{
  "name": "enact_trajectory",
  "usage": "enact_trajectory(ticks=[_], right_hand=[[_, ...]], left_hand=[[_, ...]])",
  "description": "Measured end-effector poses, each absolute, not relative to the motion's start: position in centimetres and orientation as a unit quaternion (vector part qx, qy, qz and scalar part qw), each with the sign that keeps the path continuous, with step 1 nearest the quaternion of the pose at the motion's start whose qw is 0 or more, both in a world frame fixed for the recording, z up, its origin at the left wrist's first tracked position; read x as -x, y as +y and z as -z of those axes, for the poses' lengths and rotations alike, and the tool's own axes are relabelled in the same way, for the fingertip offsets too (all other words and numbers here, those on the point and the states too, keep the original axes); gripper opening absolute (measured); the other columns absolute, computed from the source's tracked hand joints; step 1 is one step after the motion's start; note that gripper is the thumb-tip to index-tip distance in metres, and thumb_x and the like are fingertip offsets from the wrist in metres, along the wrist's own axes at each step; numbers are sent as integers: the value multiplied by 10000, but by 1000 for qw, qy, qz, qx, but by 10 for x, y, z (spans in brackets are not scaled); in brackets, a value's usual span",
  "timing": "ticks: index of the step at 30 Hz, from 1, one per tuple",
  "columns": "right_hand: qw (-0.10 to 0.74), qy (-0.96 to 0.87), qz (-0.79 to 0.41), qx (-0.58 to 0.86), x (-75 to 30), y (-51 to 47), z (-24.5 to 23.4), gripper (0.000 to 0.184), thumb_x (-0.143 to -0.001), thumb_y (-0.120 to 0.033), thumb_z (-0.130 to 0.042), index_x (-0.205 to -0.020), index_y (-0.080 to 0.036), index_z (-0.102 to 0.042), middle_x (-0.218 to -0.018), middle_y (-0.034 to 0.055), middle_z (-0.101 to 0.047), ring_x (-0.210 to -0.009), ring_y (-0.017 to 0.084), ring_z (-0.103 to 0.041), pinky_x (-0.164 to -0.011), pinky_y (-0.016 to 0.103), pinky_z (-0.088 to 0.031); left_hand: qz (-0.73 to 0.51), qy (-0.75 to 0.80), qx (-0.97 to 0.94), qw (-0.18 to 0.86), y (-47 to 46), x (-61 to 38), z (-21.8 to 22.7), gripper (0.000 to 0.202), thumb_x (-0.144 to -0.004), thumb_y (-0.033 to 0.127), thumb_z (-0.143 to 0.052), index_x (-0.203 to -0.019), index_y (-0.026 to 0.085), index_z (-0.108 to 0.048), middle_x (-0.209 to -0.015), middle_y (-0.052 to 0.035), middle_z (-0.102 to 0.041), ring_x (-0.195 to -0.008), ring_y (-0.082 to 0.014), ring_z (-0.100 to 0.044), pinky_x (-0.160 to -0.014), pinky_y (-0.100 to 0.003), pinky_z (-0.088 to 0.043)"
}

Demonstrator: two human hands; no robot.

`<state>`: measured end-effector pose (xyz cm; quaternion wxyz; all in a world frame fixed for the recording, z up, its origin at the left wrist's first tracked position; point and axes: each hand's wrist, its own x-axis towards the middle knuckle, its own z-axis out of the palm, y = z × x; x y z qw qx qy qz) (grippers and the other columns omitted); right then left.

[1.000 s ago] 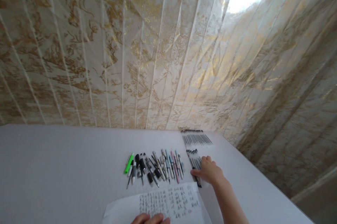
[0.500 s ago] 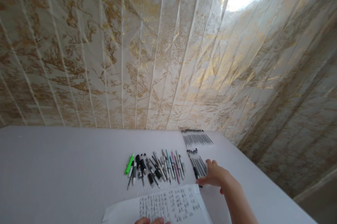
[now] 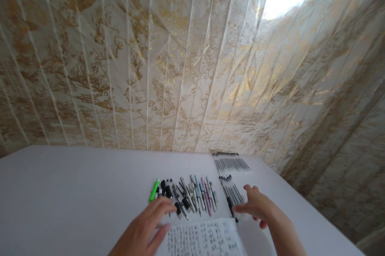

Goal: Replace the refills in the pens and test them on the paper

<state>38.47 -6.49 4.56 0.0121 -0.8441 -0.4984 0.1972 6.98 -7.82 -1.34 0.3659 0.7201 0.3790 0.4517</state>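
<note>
My right hand [image 3: 257, 204] is at the right, thumb and fingers apart, beside a black pen [image 3: 230, 204]. Its thumb is close to the pen's lower part; contact is hard to make out. Several thin pen refills [image 3: 235, 192] lie alongside that pen, partly behind my fingers. My left hand [image 3: 150, 222] hovers over the left part of a handwritten sheet of paper [image 3: 204, 238], thumb spread from the fingers and nothing held. Its fingertips come close to the near ends of a mixed group of pens, among them a pink pen [image 3: 206, 198] and a green highlighter [image 3: 154, 190].
Farther back, a neat row of dark refills [image 3: 231, 163] lies by the wall on the pale table [image 3: 90, 192]. A gold-patterned curtain [image 3: 168, 67] hangs behind the table. The table's right edge slants toward the lower right.
My left hand has risen from the paper's lower edge and moved up and left toward the pens. My right hand keeps its place by the black pen. The view has shifted slightly.
</note>
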Motion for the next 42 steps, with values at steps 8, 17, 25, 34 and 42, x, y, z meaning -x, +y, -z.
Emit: enact_trajectory(ticks=[8,17,25,34,42], right_hand=[[84,-641,-77,759,-325,-71,-78,359,-825,-319,-517,-1155,-182,-537,-1064,109,-616,-902,237,-618,-777,318,-420],[95,-723,-131,672,-264,-77,-66,287,-803,-205,-563,-1085,-181,-605,-994,82,-667,-849,215,-625,-727,288,-403],[110,-762,-180,613,-228,-72,-54,265,-760,-152,-556,-1001,-212,-648,-799,40,-689,-739,188,-613,-642,258,-364],[336,-679,-377,532,-201,-43,-32,358,-789,-233,-562,-1139,-192,-500,-732,-21,-560,-462,84,-468,-428,193,-330],[550,-525,-449,469,-212,-31,-33,260,-800,-446,-572,-768,-206,-479,-481,-106,-353,-384,51,-270,-357,172,-217]], left_hand=[[-449,417,-699,368,3,-35,3,262,-742,236,-640,-996,251,-706,-1035,-70,-668,-1052,-261,-529,-1032,-380,-344],[-323,458,-805,195,8,-17,38,381,-760,165,-473,-1116,214,-599,-1098,-76,-622,-1044,-244,-539,-944,-394,-425],[-261,534,-777,205,12,0,32,363,-701,124,-453,-1039,162,-583,-896,-47,-599,-772,-187,-590,-732,-296,-454],[-373,443,-755,308,-12,-21,-12,125,-816,294,-501,-805,210,-594,-821,-13,-624,-800,-189,-592,-743,-281,-448],[-339,456,-762,310,-20,-31,-22,148,-790,269,-534,-930,230,-560,-911,-13,-611,-868,-197,-568,-790,-300,-438]])
